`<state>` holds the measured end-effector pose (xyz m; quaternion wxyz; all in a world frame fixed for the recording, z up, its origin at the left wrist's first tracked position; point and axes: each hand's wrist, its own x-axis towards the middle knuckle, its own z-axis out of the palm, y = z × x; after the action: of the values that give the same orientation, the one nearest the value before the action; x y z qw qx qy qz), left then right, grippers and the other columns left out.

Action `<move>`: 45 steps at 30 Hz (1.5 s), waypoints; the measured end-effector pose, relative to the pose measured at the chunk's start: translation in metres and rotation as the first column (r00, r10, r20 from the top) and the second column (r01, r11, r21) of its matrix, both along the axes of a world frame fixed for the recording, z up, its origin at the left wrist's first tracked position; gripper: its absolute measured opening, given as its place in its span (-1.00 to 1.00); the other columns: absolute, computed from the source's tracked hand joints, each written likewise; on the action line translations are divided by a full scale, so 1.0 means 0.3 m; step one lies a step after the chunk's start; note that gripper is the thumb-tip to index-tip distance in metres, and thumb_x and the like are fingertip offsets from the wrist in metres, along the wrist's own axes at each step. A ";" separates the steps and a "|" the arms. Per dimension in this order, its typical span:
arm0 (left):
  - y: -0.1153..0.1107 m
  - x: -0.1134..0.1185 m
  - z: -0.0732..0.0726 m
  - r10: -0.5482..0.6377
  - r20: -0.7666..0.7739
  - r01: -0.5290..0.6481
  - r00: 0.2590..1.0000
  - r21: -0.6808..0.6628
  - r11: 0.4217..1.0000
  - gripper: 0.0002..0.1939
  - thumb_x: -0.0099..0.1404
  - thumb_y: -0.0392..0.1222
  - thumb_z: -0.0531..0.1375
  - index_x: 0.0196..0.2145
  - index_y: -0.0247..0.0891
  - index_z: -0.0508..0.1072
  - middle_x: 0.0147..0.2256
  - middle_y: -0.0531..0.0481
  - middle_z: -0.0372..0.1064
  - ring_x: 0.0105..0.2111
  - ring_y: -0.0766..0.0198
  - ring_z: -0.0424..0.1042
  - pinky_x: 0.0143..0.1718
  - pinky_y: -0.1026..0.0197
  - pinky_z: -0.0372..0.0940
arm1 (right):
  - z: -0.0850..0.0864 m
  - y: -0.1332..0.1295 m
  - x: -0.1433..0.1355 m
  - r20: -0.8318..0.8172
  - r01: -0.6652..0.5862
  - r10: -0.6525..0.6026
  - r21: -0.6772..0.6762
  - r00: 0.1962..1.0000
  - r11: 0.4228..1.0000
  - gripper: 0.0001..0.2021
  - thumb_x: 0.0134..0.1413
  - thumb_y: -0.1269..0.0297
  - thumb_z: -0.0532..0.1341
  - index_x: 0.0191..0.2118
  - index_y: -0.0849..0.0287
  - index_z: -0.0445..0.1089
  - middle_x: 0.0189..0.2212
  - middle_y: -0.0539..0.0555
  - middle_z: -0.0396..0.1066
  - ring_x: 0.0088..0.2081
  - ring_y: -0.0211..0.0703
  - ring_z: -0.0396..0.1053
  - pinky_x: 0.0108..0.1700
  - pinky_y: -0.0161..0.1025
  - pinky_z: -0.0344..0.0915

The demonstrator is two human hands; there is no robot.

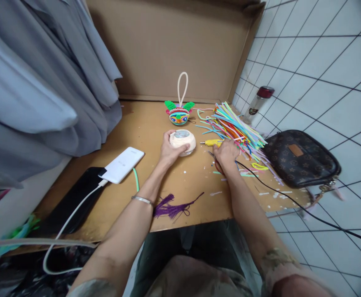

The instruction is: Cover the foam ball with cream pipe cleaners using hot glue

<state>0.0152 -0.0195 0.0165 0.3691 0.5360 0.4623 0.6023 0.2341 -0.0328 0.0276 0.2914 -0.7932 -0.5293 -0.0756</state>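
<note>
My left hand (169, 149) is wrapped around a cream-coloured round piece with a grey flat top (183, 135), thumb across its front. To the right, my right hand (227, 152) closes over the back of a yellow glue gun (212, 142), whose metal tip points left; the grip under my palm is hidden. Partly beneath that hand lie scissors (218, 166) with reddish-brown handles. Behind the round piece sits a colourful lion-head ornament (179, 117) with green ears and a white loop. A purple tassel (174, 209) lies near the table's front edge.
Bundled pipe cleaners (239, 128) and scraps spread on the right of the table (195, 177). Beyond are a brown handbag (301, 159) and a red-lidded bottle (259, 103). A black cord (279, 192) trails right. A cabled white device (123, 165) and hanging grey cloth (44, 82) occupy the left.
</note>
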 end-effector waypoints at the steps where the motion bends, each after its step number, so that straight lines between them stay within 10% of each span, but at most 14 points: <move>1: 0.000 -0.002 0.001 -0.006 0.013 0.007 1.000 -0.006 1.000 -0.19 -0.18 -0.05 0.51 0.03 -0.14 0.32 -0.02 -0.04 0.46 -0.01 0.07 0.51 0.12 0.03 0.42 | 0.005 -0.001 0.000 0.026 0.024 -0.023 -0.046 0.999 0.999 -0.57 0.07 0.20 0.32 0.01 0.38 0.51 -0.04 0.55 0.52 0.03 0.41 0.51 0.05 0.25 0.41; 9: -0.004 0.000 0.005 -0.031 0.069 0.033 0.997 -0.021 0.999 -0.17 -0.19 -0.05 0.48 0.05 -0.16 0.31 0.00 -0.09 0.47 0.02 0.03 0.51 0.14 0.01 0.42 | 0.031 -0.016 -0.009 0.039 0.068 -0.061 -0.197 0.997 0.978 -0.53 0.12 0.17 0.30 0.03 0.47 0.52 -0.04 0.57 0.55 0.01 0.42 0.56 0.02 0.16 0.43; 23: -0.002 -0.005 -0.003 -0.174 0.018 0.173 0.985 0.041 0.984 -0.16 -0.22 -0.10 0.52 0.05 -0.18 0.37 0.03 -0.09 0.50 0.04 0.02 0.52 0.18 -0.03 0.41 | 0.082 -0.014 -0.041 -0.177 -0.137 0.219 0.389 0.959 0.911 -0.61 0.04 0.08 0.26 -0.05 0.18 0.46 -0.08 0.27 0.57 -0.03 0.17 0.49 0.07 0.09 0.40; 45: -0.010 -0.007 -0.003 -0.274 -0.028 0.275 0.961 0.102 0.956 -0.14 -0.18 -0.16 0.52 0.11 -0.19 0.37 0.15 -0.14 0.44 0.13 -0.02 0.47 0.26 -0.06 0.34 | 0.081 -0.057 -0.102 0.074 -0.297 0.296 0.449 0.952 0.843 -0.61 0.05 0.08 0.21 -0.04 0.20 0.41 -0.13 0.28 0.56 -0.09 0.17 0.51 -0.03 0.06 0.42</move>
<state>0.0131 -0.0226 0.0156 0.4171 0.6178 0.3536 0.5651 0.2036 -0.0499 0.0519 0.4765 -0.6115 -0.6131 -0.1521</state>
